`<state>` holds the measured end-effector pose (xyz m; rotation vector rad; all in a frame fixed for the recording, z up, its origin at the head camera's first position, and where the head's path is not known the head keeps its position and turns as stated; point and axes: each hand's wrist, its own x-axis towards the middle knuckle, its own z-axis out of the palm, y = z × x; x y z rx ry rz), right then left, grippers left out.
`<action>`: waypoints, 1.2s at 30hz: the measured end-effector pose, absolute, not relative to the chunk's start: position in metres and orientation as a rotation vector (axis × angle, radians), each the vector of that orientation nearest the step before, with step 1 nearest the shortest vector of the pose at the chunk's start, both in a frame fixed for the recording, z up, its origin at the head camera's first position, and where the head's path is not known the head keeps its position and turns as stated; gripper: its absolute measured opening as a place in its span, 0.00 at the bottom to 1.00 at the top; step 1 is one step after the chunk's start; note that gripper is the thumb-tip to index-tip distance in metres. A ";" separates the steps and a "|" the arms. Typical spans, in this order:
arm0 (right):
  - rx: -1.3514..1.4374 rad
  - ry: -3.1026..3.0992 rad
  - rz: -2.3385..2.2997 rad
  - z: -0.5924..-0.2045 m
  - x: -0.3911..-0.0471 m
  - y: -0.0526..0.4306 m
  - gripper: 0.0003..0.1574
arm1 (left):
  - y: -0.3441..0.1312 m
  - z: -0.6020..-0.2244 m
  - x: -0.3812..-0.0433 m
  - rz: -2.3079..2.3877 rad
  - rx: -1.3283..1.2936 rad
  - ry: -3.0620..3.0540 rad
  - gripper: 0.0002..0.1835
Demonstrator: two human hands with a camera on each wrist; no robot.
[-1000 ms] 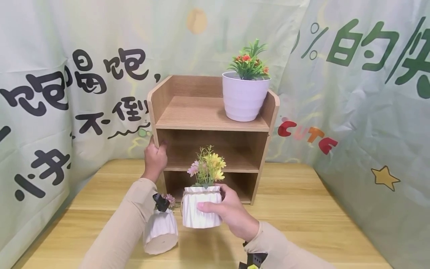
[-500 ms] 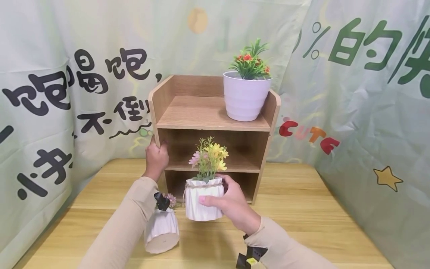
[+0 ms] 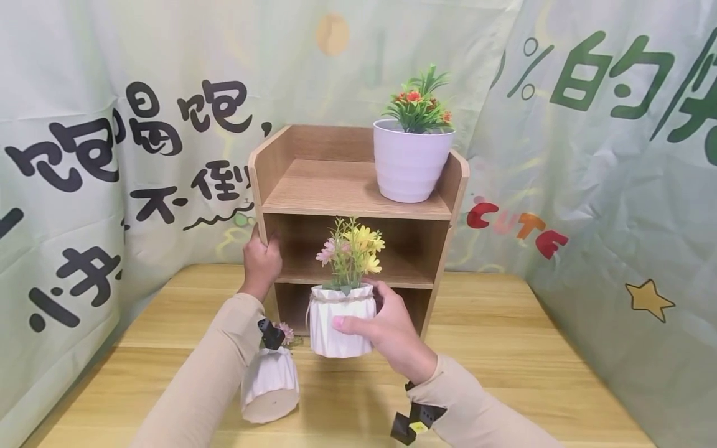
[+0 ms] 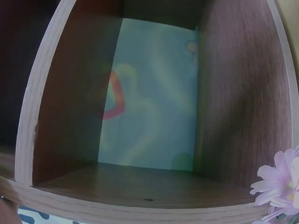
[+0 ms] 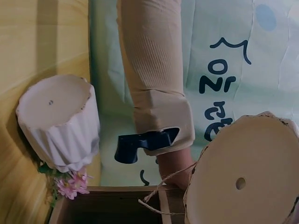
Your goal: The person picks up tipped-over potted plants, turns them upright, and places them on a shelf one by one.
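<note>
My right hand (image 3: 394, 330) grips a white pleated flowerpot (image 3: 340, 320) by its right side, thumb across the front. Yellow and pink flowers stand upright in it, and twine is tied round its rim. The pot hangs above the table, in front of the wooden shelf (image 3: 358, 213); the right wrist view shows its underside (image 5: 243, 172) with a small hole. My left hand (image 3: 262, 264) holds the left side panel of the shelf. Below my left wrist a second white pleated flowerpot (image 3: 271, 386) with pink flowers lies tipped over on the table, its base facing me.
A larger white pot (image 3: 413, 163) with red flowers and green leaves stands at the right of the shelf's top board. Printed curtains surround the wooden table (image 3: 504, 348) at the back and sides. The left wrist view looks into a shelf compartment (image 4: 149, 186).
My right hand has lifted the upright flowerpot higher, its flowers now in front of the middle compartment. The left hand keeps its hold on the shelf, and the tipped pot stays put.
</note>
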<state>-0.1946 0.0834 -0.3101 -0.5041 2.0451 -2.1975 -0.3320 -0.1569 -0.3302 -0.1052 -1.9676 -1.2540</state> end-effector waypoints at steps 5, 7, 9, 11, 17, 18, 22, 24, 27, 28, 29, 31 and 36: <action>-0.509 2.105 -2.205 -0.305 -0.196 0.083 0.45 | -0.156 -0.331 -0.332 -1.240 -0.105 -1.956 0.20; -0.514 2.140 -2.205 -0.303 -0.197 0.083 0.46 | -0.156 -0.330 -0.331 -1.240 -0.099 -1.955 0.20; -0.521 2.175 -2.203 -0.301 -0.198 0.082 0.46 | -0.157 -0.330 -0.330 -1.243 -0.092 -1.954 0.20; -0.525 2.219 -2.202 -0.299 -0.199 0.081 0.47 | -0.157 -0.330 -0.329 -1.243 -0.083 -1.950 0.20; -0.538 2.321 -2.208 -0.294 -0.204 0.080 0.48 | -0.155 -0.330 -0.331 -1.256 -0.045 -1.950 0.19; -0.543 2.332 -2.207 -0.294 -0.205 0.080 0.48 | -0.155 -0.330 -0.331 -1.262 -0.035 -1.957 0.19; -0.573 2.392 -2.187 -0.292 -0.208 0.081 0.48 | -0.153 -0.331 -0.330 -1.295 -0.003 -1.978 0.20; -0.584 2.410 -2.179 -0.291 -0.210 0.081 0.49 | -0.152 -0.331 -0.330 -1.310 0.000 -1.979 0.20; -0.603 2.431 -2.177 -0.290 -0.212 0.081 0.49 | -0.152 -0.331 -0.329 -1.325 -0.007 -1.974 0.20; -0.611 2.435 -2.179 -0.289 -0.212 0.081 0.49 | -0.152 -0.331 -0.329 -1.328 -0.009 -1.973 0.20; -0.621 2.439 -2.182 -0.289 -0.213 0.080 0.49 | -0.152 -0.331 -0.329 -1.330 -0.012 -1.970 0.20; -0.640 2.458 -2.183 -0.288 -0.215 0.080 0.49 | -0.152 -0.331 -0.329 -1.329 -0.020 -1.961 0.20; -0.673 2.463 -2.207 -0.285 -0.218 0.078 0.48 | -0.154 -0.332 -0.329 -1.318 -0.030 -1.957 0.20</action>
